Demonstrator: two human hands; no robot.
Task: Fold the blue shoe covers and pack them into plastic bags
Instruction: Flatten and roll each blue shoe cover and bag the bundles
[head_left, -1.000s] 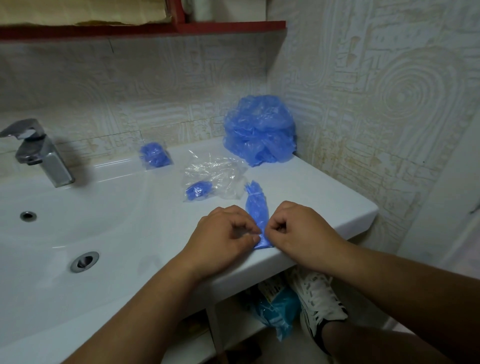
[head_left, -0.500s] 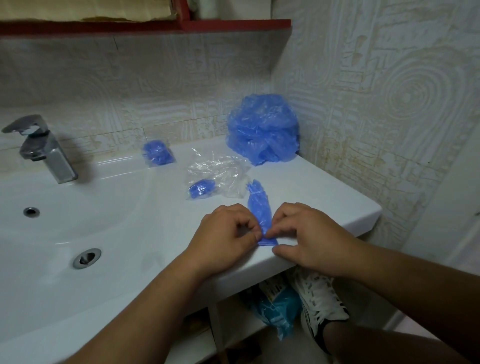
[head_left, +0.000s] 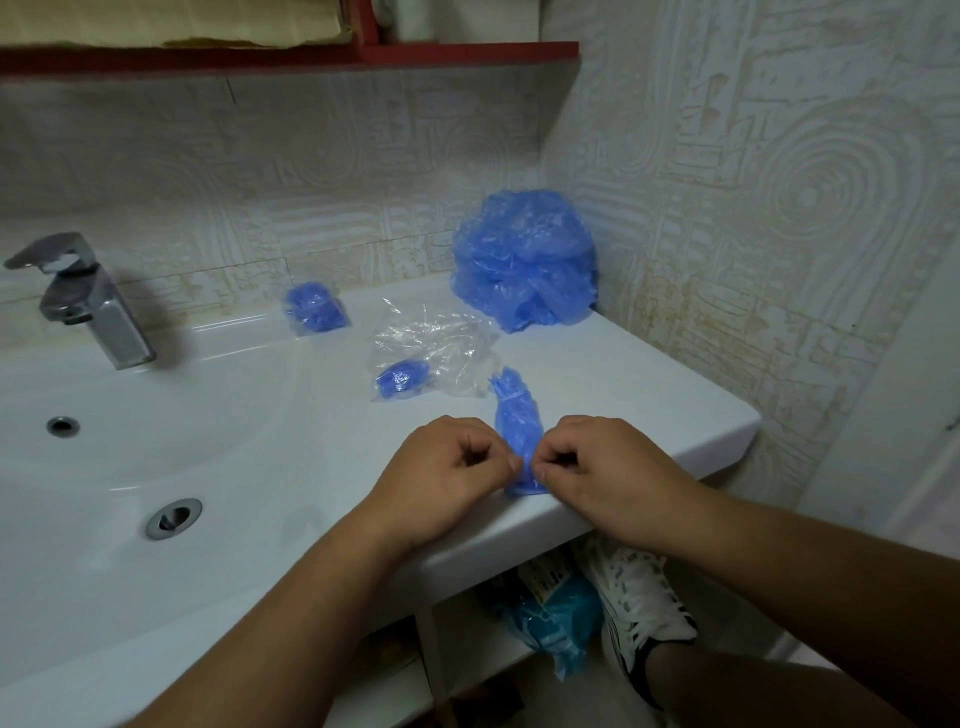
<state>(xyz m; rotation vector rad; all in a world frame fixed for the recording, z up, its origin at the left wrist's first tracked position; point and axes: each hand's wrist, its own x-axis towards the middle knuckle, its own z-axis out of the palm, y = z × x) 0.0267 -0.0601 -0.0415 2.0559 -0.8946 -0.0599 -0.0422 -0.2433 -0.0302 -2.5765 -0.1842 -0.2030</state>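
A narrow, folded blue shoe cover lies lengthwise on the white sink counter, close to the front edge. My left hand and my right hand pinch its near end from either side, fingers curled. Behind it lies a pile of clear plastic bags; a packed bag with a folded blue cover lies at its front left. Another packed bag leans at the back wall. A big heap of loose blue shoe covers sits in the back right corner.
The sink basin with drain and chrome tap fills the left. A red shelf hangs above. Tiled walls close the back and right. Under the counter lie a blue package and my white shoe.
Both hands stay at the near end of the folded cover; the right fingers, briefly spread half a second ago, have curled back into a pinch. The view has shifted slightly.
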